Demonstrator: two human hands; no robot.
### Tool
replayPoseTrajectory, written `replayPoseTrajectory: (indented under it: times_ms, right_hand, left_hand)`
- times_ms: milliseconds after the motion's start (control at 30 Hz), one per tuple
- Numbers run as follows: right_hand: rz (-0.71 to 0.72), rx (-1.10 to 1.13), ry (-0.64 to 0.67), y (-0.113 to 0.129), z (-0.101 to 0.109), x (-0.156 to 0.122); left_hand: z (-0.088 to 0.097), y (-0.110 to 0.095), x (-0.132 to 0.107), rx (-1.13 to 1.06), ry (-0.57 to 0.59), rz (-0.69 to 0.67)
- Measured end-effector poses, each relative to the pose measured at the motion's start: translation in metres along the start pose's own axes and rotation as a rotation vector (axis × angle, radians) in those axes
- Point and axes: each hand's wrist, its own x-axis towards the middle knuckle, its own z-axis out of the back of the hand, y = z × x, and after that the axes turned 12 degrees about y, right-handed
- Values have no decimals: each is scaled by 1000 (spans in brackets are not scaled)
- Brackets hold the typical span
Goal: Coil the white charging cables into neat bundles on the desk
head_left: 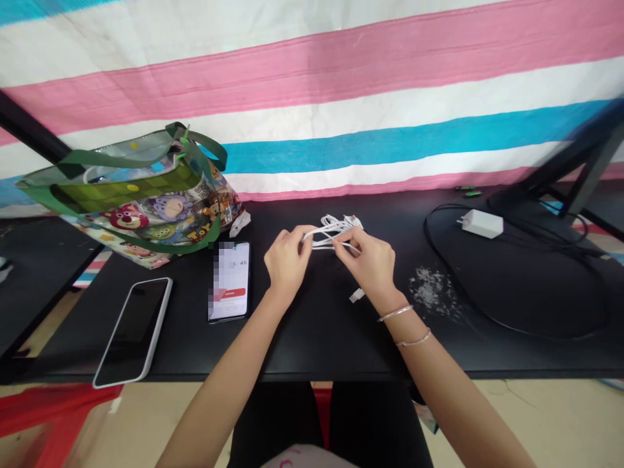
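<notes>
A white USB charging cable [331, 226], gathered in loose loops, is held between my two hands just over the black table. My left hand [288, 259] is closed in a pinch on the left end of the loops. On the other side, my right hand [368, 260] pinches strands at the right of the bundle, its fingers closed. One USB plug [357, 296] of the cable shows below my right hand, beside the wrist. Part of the cable is hidden behind my right fingers.
Left of my hands lie a lit phone [231, 281] and a white-edged dark phone [132, 333]. A cartoon tote bag [146, 208] stands behind them. To the right are a white power adapter [482, 223], a black cord [480, 311] and scattered pale bits [433, 291].
</notes>
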Motion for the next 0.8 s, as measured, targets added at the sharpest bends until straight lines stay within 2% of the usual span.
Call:
replayPoseTrajectory:
  times_ms: [133, 467, 533, 633, 733, 800]
  right_hand:
    - [-36, 55, 22, 0, -4, -1]
    - [-8, 209, 106, 4, -4, -2]
    - [32, 238, 63, 6, 0, -2]
    - [60, 285, -85, 4, 11, 2]
    - [-84, 431, -258, -9, 18, 9]
    - [-178, 603, -259, -19, 18, 13]
  left_hand:
    - [-6, -3, -4, 16, 116, -126]
    - [-4, -3, -2, -25, 256, -98]
    - [-3, -2, -2, -40, 239, -89]
    - [-4, 1, 0, -110, 176, -50]
    - [-6, 4, 5, -320, 162, -10]
    - [-7, 6, 8, -541, 204, -6]
